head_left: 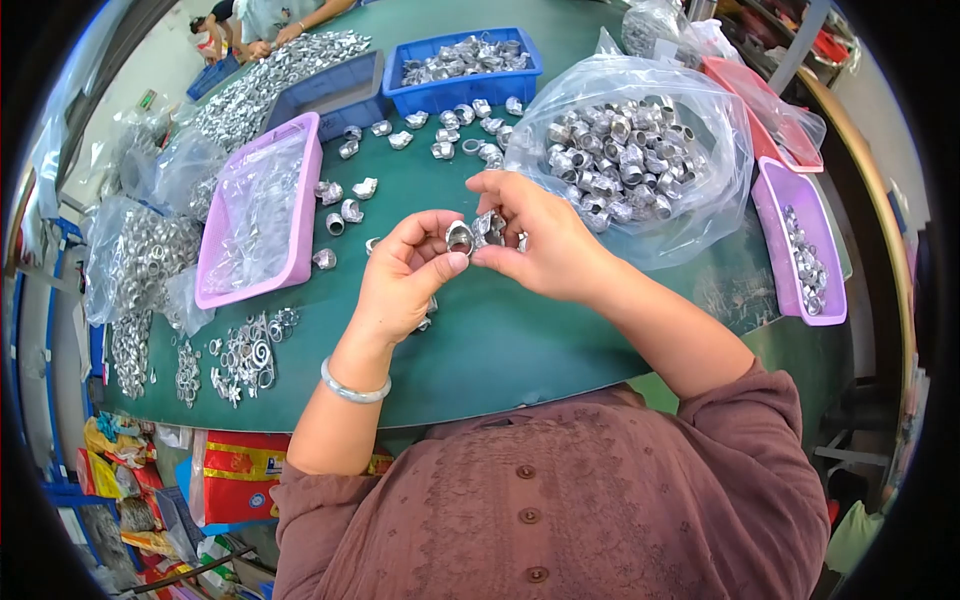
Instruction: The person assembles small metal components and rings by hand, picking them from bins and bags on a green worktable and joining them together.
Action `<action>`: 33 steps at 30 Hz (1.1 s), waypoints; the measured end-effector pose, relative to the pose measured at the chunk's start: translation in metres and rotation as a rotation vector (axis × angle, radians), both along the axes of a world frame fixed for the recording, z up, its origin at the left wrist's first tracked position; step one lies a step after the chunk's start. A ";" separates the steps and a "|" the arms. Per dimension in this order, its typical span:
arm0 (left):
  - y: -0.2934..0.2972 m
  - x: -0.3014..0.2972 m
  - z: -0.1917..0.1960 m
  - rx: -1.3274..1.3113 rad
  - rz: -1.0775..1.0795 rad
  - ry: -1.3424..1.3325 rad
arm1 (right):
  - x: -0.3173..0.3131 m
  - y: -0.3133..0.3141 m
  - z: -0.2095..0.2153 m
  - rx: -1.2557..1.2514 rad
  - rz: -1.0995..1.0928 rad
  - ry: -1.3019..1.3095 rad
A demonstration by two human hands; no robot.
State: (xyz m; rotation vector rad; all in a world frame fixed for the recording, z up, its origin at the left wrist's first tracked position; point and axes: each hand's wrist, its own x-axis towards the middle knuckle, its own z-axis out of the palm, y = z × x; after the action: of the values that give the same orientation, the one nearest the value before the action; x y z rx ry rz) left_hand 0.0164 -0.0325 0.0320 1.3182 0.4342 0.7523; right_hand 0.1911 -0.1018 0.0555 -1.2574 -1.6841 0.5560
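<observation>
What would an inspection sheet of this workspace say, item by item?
Surface: green table, mostly covered at the far side.
Job's things: left hand pinches a small metal ring fitting; right hand holds more metal parts.
Clutter: open clear bag of fittings, pink tray with plastic bag, blue bin, purple tray, loose fittings, flat clips.
Hands: both bare; silver bangle on left wrist.
Cables: nothing seen.
Surroundings: another person's hands far left.

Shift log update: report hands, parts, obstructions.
Left hand pinching a silver metal ring fitting. Right hand gripping more small metal fittings against it. Open bag of fittings just beyond; nothing between the hands.
</observation>
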 end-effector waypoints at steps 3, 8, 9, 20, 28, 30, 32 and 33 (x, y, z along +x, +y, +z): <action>-0.007 0.000 0.002 -0.011 -0.006 0.002 | 0.002 -0.008 0.001 0.144 0.018 -0.109; -0.013 0.003 0.004 0.035 -0.058 0.009 | 0.008 -0.014 0.004 -0.214 0.114 0.210; -0.013 0.001 0.003 0.032 -0.058 0.012 | 0.009 -0.015 0.005 -0.413 0.157 0.433; -0.019 0.001 -0.010 -0.641 -0.239 -0.097 | 0.021 -0.022 -0.019 -0.701 0.320 1.082; -0.021 0.000 -0.014 -0.724 -0.302 -0.116 | 0.023 -0.026 -0.025 -0.723 0.320 1.135; -0.022 0.000 -0.014 -0.731 -0.302 -0.115 | 0.023 -0.026 -0.026 -0.723 0.323 1.142; -0.023 0.000 -0.014 -0.737 -0.300 -0.114 | 0.023 -0.026 -0.027 -0.723 0.328 1.147; -0.023 0.000 -0.014 -0.737 -0.303 -0.112 | 0.023 -0.025 -0.027 -0.727 0.346 1.153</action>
State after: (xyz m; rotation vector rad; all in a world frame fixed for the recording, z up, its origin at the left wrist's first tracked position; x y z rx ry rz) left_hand 0.0161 -0.0557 0.0181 0.6227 0.3603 0.3488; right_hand 0.2138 -0.1273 0.0288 -0.7630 -0.6794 1.7984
